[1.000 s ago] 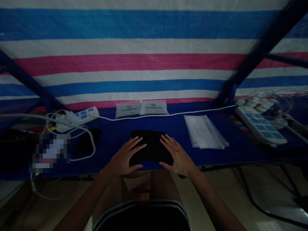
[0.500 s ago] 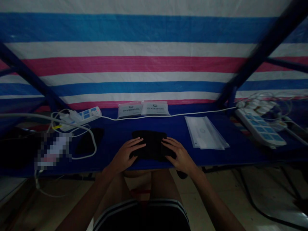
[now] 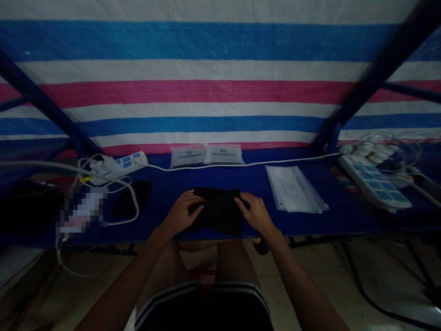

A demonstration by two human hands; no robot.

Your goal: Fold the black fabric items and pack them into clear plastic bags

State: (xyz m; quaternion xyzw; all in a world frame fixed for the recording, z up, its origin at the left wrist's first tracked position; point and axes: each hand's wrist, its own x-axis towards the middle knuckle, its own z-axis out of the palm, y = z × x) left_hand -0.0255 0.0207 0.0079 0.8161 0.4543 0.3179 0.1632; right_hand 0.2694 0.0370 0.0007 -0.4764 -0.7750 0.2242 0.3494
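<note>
A piece of black cloth [image 3: 218, 214] lies on the blue table [image 3: 165, 184] in front of me; in this dim light I cannot make out its exact kind. My left hand [image 3: 184, 211] pinches its left side between thumb and fingers. On the right side, my right hand [image 3: 253, 209] grips the upper corner, thumb facing inward. Beyond the cloth, two packed bags marked ROCKBROS [image 3: 206, 155] lie side by side near the striped sheet. Flat translucent plastic bags [image 3: 294, 189] are stacked to the right of my right hand.
A white power strip [image 3: 126, 164] with plugs and looping cables sits at the left, near a dark item [image 3: 132, 200]. Another power strip [image 3: 375, 184] with tangled cords lies at the right. A white cable [image 3: 275, 161] crosses the table's back. Blue metal posts slant at both sides.
My hands have gone from lying on the black cloth to pinching its sides. The cloth's upper edge is now lifted and creased.
</note>
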